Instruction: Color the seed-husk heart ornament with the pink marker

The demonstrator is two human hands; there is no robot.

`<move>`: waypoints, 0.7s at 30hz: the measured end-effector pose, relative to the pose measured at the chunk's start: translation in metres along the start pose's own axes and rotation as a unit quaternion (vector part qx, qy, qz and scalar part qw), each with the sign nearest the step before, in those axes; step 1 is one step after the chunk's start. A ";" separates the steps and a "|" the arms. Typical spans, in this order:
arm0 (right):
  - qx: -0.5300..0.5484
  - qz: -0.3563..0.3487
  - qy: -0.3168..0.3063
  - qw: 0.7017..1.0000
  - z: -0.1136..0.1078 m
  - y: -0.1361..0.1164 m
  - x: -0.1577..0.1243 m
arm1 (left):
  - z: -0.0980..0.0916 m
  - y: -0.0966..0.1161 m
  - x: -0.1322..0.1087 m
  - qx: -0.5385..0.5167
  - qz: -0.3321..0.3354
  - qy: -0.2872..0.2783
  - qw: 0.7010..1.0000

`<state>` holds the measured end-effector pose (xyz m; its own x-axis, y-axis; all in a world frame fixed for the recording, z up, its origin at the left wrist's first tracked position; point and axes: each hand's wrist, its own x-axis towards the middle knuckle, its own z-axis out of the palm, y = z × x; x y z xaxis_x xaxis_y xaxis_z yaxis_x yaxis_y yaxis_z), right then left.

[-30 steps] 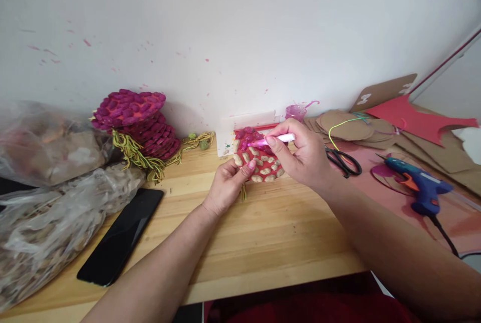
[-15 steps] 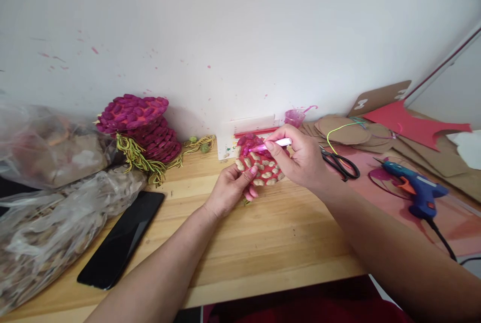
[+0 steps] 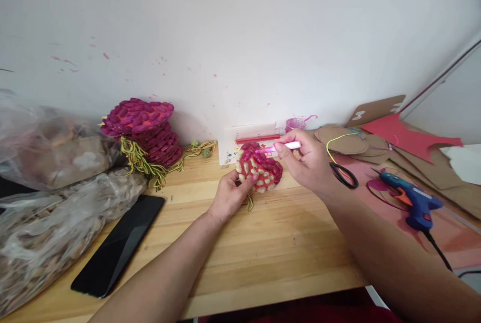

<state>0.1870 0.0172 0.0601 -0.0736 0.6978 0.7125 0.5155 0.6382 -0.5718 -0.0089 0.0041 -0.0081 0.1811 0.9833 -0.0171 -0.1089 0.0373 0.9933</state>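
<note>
My left hand (image 3: 229,194) grips the lower left edge of a round red disc (image 3: 259,168) covered with peanut shells, tilted up above the wooden table (image 3: 263,243). Part of the disc's shells are painted magenta, the others are bare tan. My right hand (image 3: 308,163) pinches a white-handled brush (image 3: 283,146) with a pink tip that touches the disc's upper side. A yellow-green tassel hangs from the disc below my left fingers.
A stack of finished magenta discs (image 3: 145,130) with tassels stands at the back left. Plastic bags of shells (image 3: 48,203) and a black phone (image 3: 118,245) lie left. Scissors (image 3: 341,173), a blue glue gun (image 3: 409,198), a pink paint cup (image 3: 295,123) and cardboard pieces (image 3: 356,135) sit right.
The disc has been turned and tilted in my left hand, showing more painted shells. My right hand with the brush has shifted slightly right and up along the disc's top.
</note>
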 end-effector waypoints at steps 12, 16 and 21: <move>-0.311 0.212 0.073 0.923 -0.047 0.069 0.086 | -0.001 -0.010 0.006 0.003 0.029 -0.006 1.000; -0.384 0.280 -0.075 0.877 -0.036 0.088 0.105 | -0.001 -0.009 0.006 0.034 0.034 0.004 0.999; -0.384 0.318 -0.140 0.856 -0.030 0.100 0.107 | 0.000 -0.008 0.005 0.046 0.035 0.007 0.998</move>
<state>0.2559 0.1461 0.0917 0.2841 0.9435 0.1705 0.9283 -0.2262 -0.2952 -0.0073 0.0093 -0.0158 0.1628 0.9853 0.0513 -0.0297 -0.0471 0.9985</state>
